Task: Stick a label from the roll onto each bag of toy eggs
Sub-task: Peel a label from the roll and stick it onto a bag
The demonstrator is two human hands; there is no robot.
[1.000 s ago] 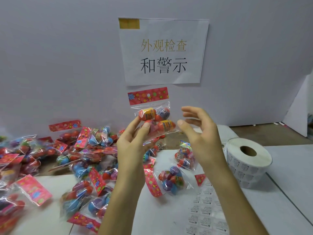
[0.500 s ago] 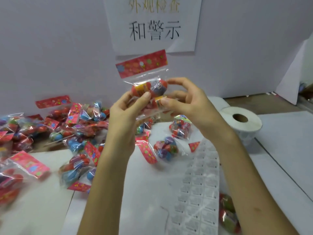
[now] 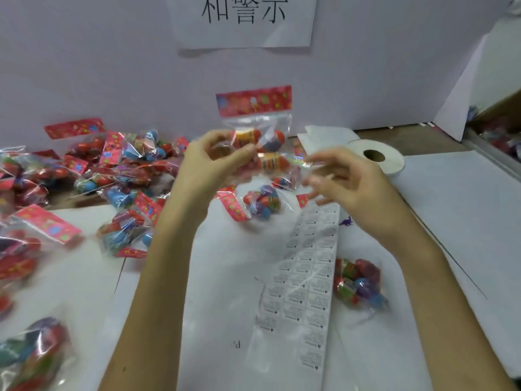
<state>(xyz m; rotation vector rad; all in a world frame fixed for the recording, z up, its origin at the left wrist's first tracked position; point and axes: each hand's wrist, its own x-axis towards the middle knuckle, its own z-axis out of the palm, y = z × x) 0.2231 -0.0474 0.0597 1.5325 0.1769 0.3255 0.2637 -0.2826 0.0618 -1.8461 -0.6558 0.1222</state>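
**Bag up, labels rolled out below**

A clear held bag point(image 3: 255, 131) of toy eggs is up off the table, upright with its red patterned header on top and orange and blue eggs inside, pinched by the left hand point(image 3: 214, 162). The label strip point(image 3: 307, 266) trails down the table from the white label roll point(image 3: 377, 162), which lies flat. A heap of bags point(image 3: 112, 165) sprawls on the left. One loose bag point(image 3: 262, 203) lies just left of the strip, and a second loose bag point(image 3: 358, 283) just right.
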